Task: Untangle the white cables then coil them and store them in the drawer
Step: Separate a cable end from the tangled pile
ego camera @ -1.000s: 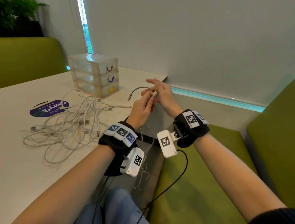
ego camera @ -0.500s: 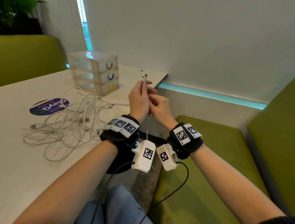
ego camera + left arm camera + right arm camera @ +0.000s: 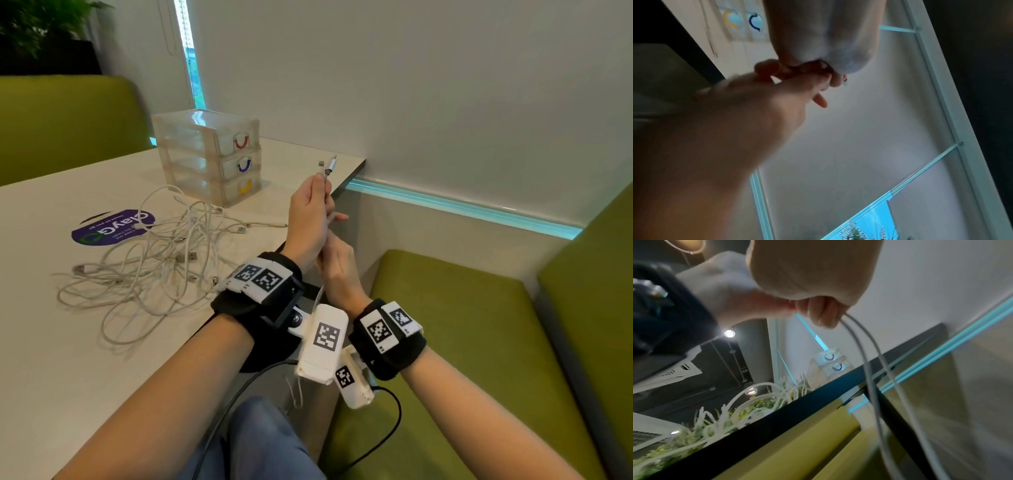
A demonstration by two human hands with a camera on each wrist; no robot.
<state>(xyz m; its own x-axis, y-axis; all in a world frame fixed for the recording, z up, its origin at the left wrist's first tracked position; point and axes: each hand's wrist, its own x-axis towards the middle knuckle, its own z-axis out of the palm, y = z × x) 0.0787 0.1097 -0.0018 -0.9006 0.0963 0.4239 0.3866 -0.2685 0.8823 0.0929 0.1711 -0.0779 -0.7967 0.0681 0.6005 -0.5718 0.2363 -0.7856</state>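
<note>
A tangle of white cables (image 3: 147,263) lies on the pale table (image 3: 51,342) left of my hands. Off the table's right edge my left hand (image 3: 310,212) grips one white cable (image 3: 329,168) folded double, with both plugs pointing up above its fingers. Just below, my right hand (image 3: 337,265) pinches the same cable. In the right wrist view its curled fingers (image 3: 822,316) hold two strands (image 3: 867,353) that hang down. The clear three-drawer unit (image 3: 209,154) stands behind the tangle, with red, blue and yellow handles and all drawers shut.
A purple round sticker (image 3: 109,228) lies on the table beside the tangle. Green bench seats (image 3: 462,325) run along the right and behind the table. A white wall with a lit strip (image 3: 462,209) is close on the right. Black wrist-camera leads (image 3: 387,435) hang over my lap.
The cable's ends have gone from an arch between my hands to standing upright in my left hand. My right hand dropped below the left along the doubled cable.
</note>
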